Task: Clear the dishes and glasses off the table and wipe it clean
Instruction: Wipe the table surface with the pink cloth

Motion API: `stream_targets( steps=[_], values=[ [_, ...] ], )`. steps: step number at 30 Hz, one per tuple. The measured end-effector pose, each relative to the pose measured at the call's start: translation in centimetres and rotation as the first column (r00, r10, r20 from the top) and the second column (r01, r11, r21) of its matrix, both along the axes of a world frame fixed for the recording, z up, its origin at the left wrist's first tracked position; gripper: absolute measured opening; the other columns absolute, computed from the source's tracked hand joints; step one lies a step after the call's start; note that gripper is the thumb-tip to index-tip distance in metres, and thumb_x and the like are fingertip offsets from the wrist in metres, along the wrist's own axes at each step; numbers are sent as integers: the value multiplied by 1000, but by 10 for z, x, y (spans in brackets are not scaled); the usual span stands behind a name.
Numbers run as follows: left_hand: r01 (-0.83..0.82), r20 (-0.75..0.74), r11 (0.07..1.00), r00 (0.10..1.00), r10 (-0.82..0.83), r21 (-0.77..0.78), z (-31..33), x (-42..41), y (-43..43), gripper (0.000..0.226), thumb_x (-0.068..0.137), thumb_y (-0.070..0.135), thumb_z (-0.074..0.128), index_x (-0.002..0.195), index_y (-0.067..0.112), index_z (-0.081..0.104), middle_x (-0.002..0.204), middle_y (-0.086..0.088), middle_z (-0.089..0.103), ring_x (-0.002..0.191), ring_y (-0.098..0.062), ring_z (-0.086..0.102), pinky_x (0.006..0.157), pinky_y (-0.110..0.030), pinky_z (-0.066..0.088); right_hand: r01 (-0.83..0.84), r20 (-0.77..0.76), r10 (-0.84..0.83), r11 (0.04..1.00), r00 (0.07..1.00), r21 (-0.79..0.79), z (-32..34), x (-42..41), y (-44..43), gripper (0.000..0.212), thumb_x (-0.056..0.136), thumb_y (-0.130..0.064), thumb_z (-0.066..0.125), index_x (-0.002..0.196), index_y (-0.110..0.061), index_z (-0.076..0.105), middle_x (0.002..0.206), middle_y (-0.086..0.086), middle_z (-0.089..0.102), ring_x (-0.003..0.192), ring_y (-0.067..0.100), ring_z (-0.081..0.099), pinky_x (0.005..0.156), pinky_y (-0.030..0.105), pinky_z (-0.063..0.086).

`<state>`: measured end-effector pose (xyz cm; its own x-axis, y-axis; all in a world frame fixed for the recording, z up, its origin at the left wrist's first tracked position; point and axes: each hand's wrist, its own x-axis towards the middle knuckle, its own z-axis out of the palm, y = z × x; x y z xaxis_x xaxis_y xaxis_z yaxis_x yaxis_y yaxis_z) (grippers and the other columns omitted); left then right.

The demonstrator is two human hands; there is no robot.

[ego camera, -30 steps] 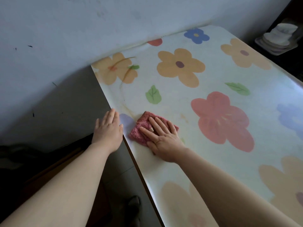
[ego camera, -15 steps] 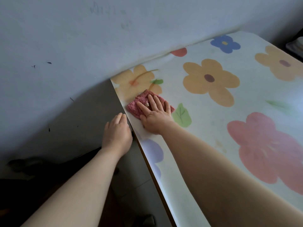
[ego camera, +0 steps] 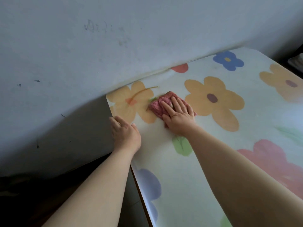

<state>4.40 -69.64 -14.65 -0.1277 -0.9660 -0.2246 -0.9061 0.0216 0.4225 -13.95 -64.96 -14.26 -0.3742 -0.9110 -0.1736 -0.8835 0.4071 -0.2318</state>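
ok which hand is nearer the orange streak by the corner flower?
Right. The right hand presses the pink cloth beside the orange streak; the left hand rests lower, at the table edge.

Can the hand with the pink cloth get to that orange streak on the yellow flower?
Probably yes. The right hand presses the pink cloth flat on the table, and the orange streak lies just beyond the cloth toward the wall. Nothing stands between them; the left hand rests at the table's edge, out of the way.

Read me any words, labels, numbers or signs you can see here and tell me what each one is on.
No printed words, labels, brands or numbers show anywhere.
Faint pencil-like scribble on the wall: too faint and smudged to read.
Tablecloth: flower and leaf pattern only, no text.
Pink cloth under the right hand: no label visible.
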Motion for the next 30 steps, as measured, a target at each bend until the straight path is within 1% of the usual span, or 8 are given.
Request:
stream_targets(
  steps=[6, 10, 15, 17, 20, 25, 27, 30],
  values=[
    [-36, -12, 986, 999, 34, -161, -16, -3, 4, 66, 95, 22, 43, 144, -15, 18, 149, -35, 21, 130, -47, 36, 107, -46, 33, 218, 65, -225, 971, 972, 96, 1, -25, -46, 59, 96, -48, 24, 151, -45, 1, 161, -2, -15, 147, 16, -16, 116, 48, -12],
    [-58, -76, 982, 996, 45, -181, -14, -3, 6, 62, 96, 19, 38, 146, -11, 18, 153, -29, 19, 133, -42, 34, 109, -43, 31, 238, 62, -246, 965, 967, 114, 3, -10, -66, 61, 97, -47, 24, 152, -39, -2, 160, 4, -20, 146, 20, -21, 113, 52, -17],
    [-100, -135, 977, 988, 75, -190, -20, -4, 5, 67, 90, 25, 16, 142, -15, 24, 149, -33, 24, 130, -46, 39, 107, -44, 35, 50, 84, -56, 996, 995, 79, 7, 17, -97, 59, 97, -51, 24, 151, -42, 2, 161, 4, -17, 147, 20, -19, 115, 54, -14],
    [-109, -134, 974, 987, 84, -198, -23, -5, 6, 61, 92, 20, 22, 141, -16, 26, 148, -34, 26, 128, -48, 41, 105, -46, 37, -75, 91, 70, 996, 993, 56, 8, 44, -114, 57, 98, -50, 25, 151, -42, 5, 161, 4, -15, 147, 20, -17, 115, 53, -13],
    [-98, -123, 982, 989, 79, -163, -25, -3, 4, 57, 97, 16, 27, 148, -6, 15, 155, -26, 16, 136, -41, 33, 108, -47, 36, -234, 61, 230, 971, 971, 53, 5, 80, -127, 56, 98, -44, 23, 151, -42, 4, 161, 4, -16, 147, 21, -17, 115, 53, -14],
    [-124, -174, 978, 980, 94, -168, -20, -3, 5, 55, 96, 11, 34, 146, -8, 21, 153, -28, 20, 136, -42, 32, 111, -43, 30, -444, 6, 444, 896, 896, 21, 9, 55, -114, 54, 100, -39, 30, 149, -47, 10, 162, -2, -6, 149, 16, -9, 118, 46, -6],
    [-126, -190, 977, 977, 93, -170, -22, -2, 4, 55, 96, 10, 36, 145, -10, 21, 153, -29, 20, 137, -42, 31, 112, -41, 29, -406, 6, 406, 914, 914, -9, 8, 24, -104, 54, 99, -41, 34, 148, -48, 15, 162, -4, 0, 149, 14, -4, 119, 41, -3],
    [-91, -215, 981, 975, 53, -170, -24, 0, 4, 57, 97, 10, 33, 148, -8, 14, 156, -26, 13, 141, -37, 26, 115, -40, 26, -89, 20, 90, 995, 996, -46, 4, -38, -79, 55, 98, -44, 34, 148, -48, 15, 163, -2, 0, 149, 14, -4, 118, 36, -5]
  ],
)
